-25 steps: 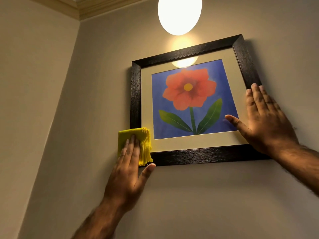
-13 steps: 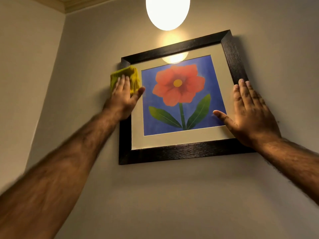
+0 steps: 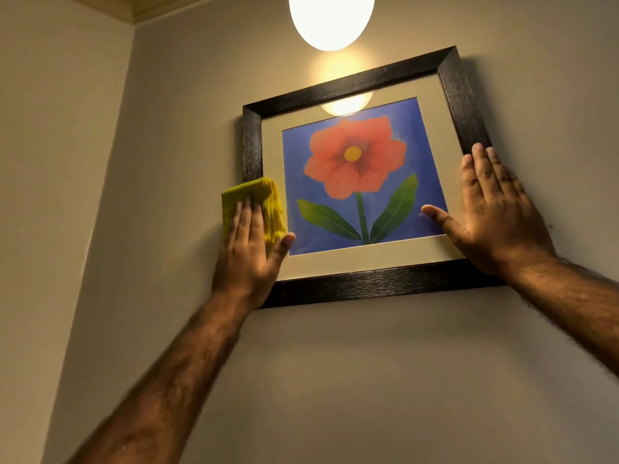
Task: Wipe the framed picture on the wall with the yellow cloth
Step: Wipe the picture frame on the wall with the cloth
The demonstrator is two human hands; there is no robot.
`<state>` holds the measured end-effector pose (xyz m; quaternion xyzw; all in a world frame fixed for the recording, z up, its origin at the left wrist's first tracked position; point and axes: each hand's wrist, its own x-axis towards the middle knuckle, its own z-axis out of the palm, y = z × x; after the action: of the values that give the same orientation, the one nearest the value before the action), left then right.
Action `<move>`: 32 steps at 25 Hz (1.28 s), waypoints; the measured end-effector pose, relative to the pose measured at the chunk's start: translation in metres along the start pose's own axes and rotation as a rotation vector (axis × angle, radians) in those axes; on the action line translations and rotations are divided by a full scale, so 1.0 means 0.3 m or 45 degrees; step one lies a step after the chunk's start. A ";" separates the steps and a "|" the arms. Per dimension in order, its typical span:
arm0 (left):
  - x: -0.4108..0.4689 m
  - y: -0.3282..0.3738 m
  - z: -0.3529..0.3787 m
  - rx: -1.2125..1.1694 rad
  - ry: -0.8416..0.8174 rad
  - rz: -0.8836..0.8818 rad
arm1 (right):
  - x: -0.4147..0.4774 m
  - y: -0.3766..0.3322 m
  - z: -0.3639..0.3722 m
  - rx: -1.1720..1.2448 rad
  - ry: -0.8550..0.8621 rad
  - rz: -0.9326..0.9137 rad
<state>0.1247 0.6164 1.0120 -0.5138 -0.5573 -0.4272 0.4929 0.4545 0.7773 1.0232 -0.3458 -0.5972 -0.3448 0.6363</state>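
A framed picture (image 3: pixel 355 286) with a dark wooden frame hangs on the beige wall; it shows a red flower with green leaves on blue. A folded yellow cloth (image 3: pixel 258 199) lies flat against the frame's left side, about two thirds of the way down. My left hand (image 3: pixel 249 249) presses the cloth onto the frame with flat fingers, thumb out on the glass. My right hand (image 3: pixel 495 216) rests flat and spread on the frame's right edge and the wall, thumb on the picture's lower right corner.
A glowing round ceiling lamp (image 3: pixel 331 18) hangs just above the picture and reflects in the glass. A room corner (image 3: pixel 110 162) runs down on the left, with a second wall beyond it. Bare wall (image 3: pixel 368 380) lies below the frame.
My left hand slid the cloth up the frame's left side to the top corner, then back down to its lower part. My right hand stayed on the right edge.
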 end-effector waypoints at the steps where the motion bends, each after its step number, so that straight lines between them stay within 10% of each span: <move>1: -0.055 -0.001 0.003 0.002 -0.005 0.001 | 0.000 -0.001 -0.001 0.005 -0.003 -0.002; 18: 0.171 -0.061 -0.232 -0.058 0.038 -0.358 | -0.006 -0.002 0.008 0.033 0.038 -0.004; 22: 0.184 -0.121 -0.218 -0.551 -0.193 -0.717 | -0.005 -0.002 0.015 0.032 0.058 -0.012; 32: 0.122 -0.087 -0.241 -0.690 -0.010 -0.741 | -0.026 -0.028 -0.041 0.096 0.024 -0.081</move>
<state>0.1073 0.5479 1.0596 -0.4476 -0.5485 -0.6786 0.1958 0.4534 0.7627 1.0149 -0.2993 -0.6144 -0.3454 0.6431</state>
